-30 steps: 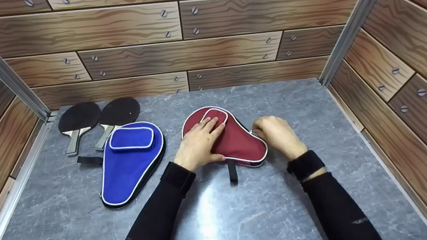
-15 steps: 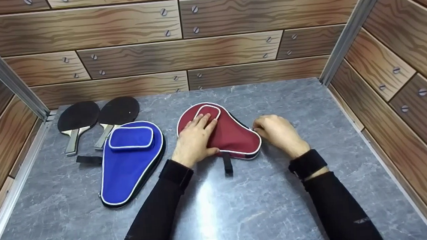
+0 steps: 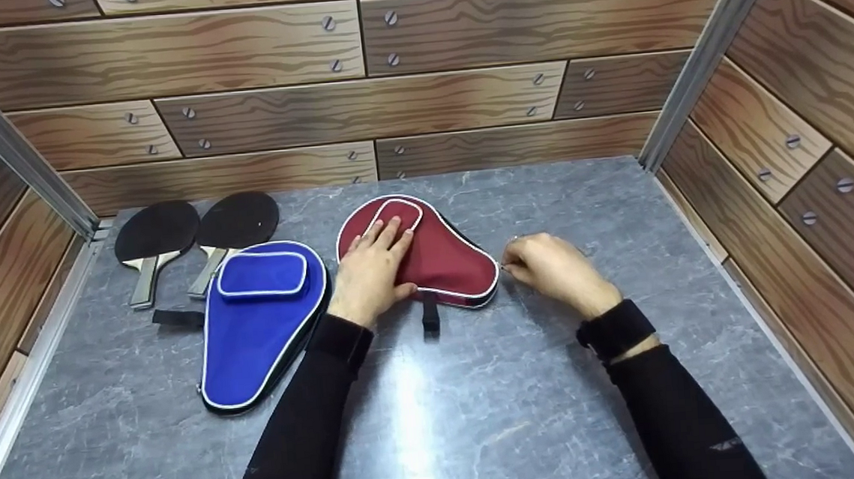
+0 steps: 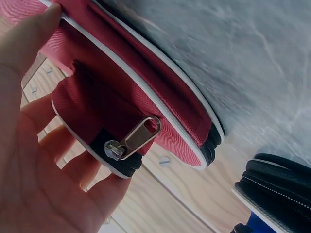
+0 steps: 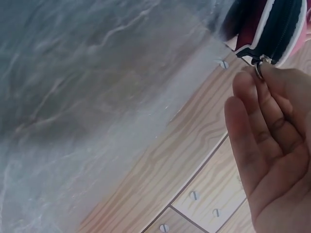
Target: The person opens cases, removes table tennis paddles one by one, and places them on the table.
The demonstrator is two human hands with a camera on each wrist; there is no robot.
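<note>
A red table tennis bat case point(image 3: 447, 260) with white piping lies on the table in the head view. My left hand point(image 3: 369, 270) rests spread over its wide end, with the fingers on the small pocket. In the left wrist view, the thumb touches the piping and a metal pull point(image 4: 141, 139) hangs from the pocket zipper. My right hand point(image 3: 553, 270) pinches the zipper pull point(image 5: 258, 71) at the narrow end of the case, between thumb and finger. The case's black zipper edge point(image 5: 279, 31) looks closed near the pull. A black strap point(image 3: 431, 313) sticks out toward me.
A blue bat case point(image 3: 254, 349) lies to the left, its own black strap point(image 3: 177, 318) pointing left. Behind it are two black table tennis bats point(image 3: 158, 232), point(image 3: 239, 219). Wood-patterned walls point(image 3: 256, 48) enclose the grey marbled table point(image 3: 529, 413).
The red case and my left hand have shifted left and slightly away from me. My right hand has stayed nearly in place, while the zipper pull has travelled along to the narrow tip.
</note>
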